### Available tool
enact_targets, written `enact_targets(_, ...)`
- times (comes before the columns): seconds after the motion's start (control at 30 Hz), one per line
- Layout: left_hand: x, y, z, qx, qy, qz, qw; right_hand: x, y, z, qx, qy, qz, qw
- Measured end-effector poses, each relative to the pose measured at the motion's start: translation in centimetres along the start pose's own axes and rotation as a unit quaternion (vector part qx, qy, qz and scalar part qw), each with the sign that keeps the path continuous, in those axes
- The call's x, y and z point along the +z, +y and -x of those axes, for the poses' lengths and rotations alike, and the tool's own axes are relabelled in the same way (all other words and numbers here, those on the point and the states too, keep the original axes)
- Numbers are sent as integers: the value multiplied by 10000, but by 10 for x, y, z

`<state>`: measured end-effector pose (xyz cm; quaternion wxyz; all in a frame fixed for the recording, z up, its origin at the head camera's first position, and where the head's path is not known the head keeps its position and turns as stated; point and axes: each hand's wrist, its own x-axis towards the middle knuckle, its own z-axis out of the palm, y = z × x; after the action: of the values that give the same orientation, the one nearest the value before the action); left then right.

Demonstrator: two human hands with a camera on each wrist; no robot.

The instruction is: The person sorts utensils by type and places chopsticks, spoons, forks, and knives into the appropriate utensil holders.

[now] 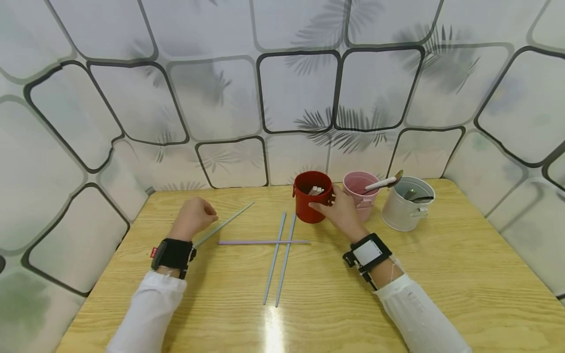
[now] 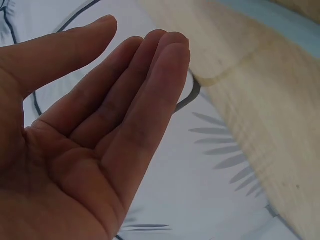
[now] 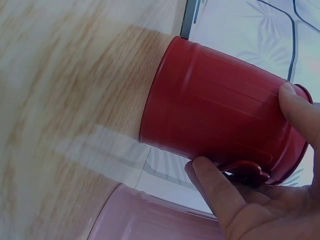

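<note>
In the head view my right hand (image 1: 343,212) grips a red bucket (image 1: 305,210), thumb across its near side and fingers at its right handle. The right wrist view shows the thumb near the rim of the red bucket (image 3: 215,105) and the fingers along its side. Pale, square-ended pieces (image 1: 316,190) stand inside it. At the left, my left hand (image 1: 194,218) is held above the table beside a pale green stick (image 1: 230,220). The left wrist view shows that hand (image 2: 115,115) with loosely bent fingers and nothing in the palm.
A lilac stick (image 1: 251,242) lies across two blue-grey sticks, one left (image 1: 274,260) and one right (image 1: 284,264). Right of the red bucket stand a pink bucket (image 1: 365,211) and a white bucket (image 1: 395,213), both with utensils inside. A patterned wall covering (image 1: 229,162) rises behind the table (image 1: 335,314).
</note>
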<state>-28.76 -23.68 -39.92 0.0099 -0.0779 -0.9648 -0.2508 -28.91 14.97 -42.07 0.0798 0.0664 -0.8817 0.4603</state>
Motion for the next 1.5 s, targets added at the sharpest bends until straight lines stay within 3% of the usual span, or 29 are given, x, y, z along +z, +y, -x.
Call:
enact_targets(0.3,14,-5,-3,205,-139,-14,9997,0,1,0,-66,-19,-108,9999)
enact_targets(0.8,27,-5,-5,391,133,-211,9989,1,3,0,-79,3,-17,10000)
enact_targets(1.23,32,-2,-7,57,176,-439,9989,1,3,-2,-75,4,-11,10000)
enact_targets(1.5,34,0,-7,70,237,-542,9982,1,5,-1,-75,16,24,10000)
